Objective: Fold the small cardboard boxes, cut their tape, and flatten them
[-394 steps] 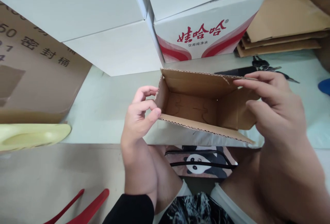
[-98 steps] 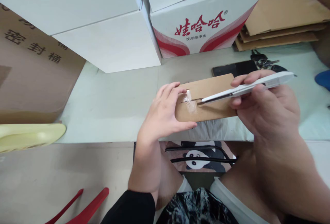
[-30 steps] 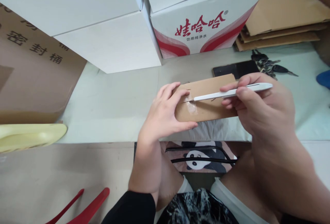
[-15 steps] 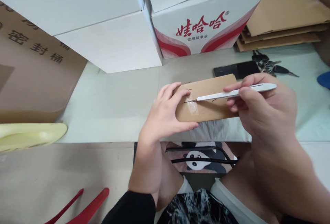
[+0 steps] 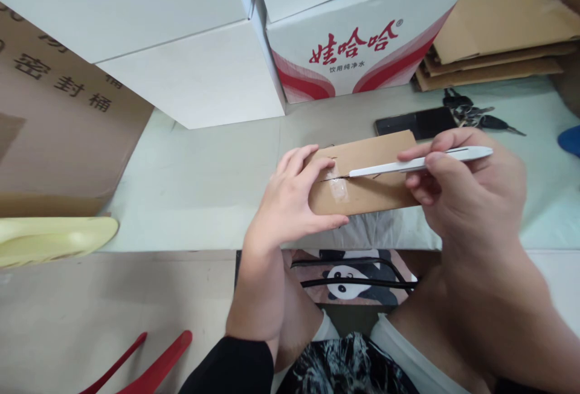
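Observation:
A small brown cardboard box (image 5: 376, 194) is held at the front of the table. My left hand (image 5: 294, 194) grips its left end, fingers over the top and thumb along the near side. Clear tape (image 5: 338, 188) crosses the box's centre seam near those fingers. In my right hand (image 5: 475, 182) is a slim white utility knife (image 5: 408, 165), pinched between thumb and fingers. Its tip rests at the seam, just beside the tape. The lower fingers of that hand lie near the right end of the box, which they partly hide.
Behind the box lie a black phone (image 5: 414, 123) and a bunch of keys (image 5: 471, 110). White cartons (image 5: 194, 80) and a red-printed carton (image 5: 357, 49) stand at the back. Flattened cardboard (image 5: 502, 19) is stacked at right, and a yellow object (image 5: 58, 237) juts in at left.
My right hand and the knife have shifted slightly to the right along the seam. The left hand and the box stay where they were.

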Available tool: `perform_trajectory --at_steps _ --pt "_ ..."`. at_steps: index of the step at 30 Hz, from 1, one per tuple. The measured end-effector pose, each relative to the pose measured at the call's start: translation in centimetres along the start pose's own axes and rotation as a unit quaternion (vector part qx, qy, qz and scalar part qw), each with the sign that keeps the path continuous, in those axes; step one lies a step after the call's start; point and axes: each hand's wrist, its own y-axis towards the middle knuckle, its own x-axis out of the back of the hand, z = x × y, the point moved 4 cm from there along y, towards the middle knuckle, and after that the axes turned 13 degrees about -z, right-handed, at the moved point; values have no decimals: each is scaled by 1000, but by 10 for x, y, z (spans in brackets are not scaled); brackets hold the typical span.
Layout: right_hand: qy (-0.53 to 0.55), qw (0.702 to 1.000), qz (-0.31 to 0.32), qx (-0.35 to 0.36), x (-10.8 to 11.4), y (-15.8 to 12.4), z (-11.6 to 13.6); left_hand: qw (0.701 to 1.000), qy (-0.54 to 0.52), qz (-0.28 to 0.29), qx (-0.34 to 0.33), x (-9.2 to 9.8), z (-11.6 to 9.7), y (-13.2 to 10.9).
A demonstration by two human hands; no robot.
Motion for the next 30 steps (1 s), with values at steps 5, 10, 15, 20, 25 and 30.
perform_trajectory --at_steps 5,10,15,20,25,30 --pt "9 1000 -16 -3 -1 0 2 1000 -2 -1 -3 1 0 0" --pt "94 994 -50 -26 -2 3 7 1000 -2 -1 1 1 -1 -1" --pt "147 986 -58 -57 7 13 7 999 -29 -28 8 3 0 -2" --pt "121 988 -62 -71 28 43 5 993 -75 -89 28 10 8 -2" --pt "37 988 -148 -38 49 72 -8 989 -96 -110 37 13 14 -2" --pt "-236 972 -20 7 49 78 -47 990 -88 -104 37 12 14 -1"
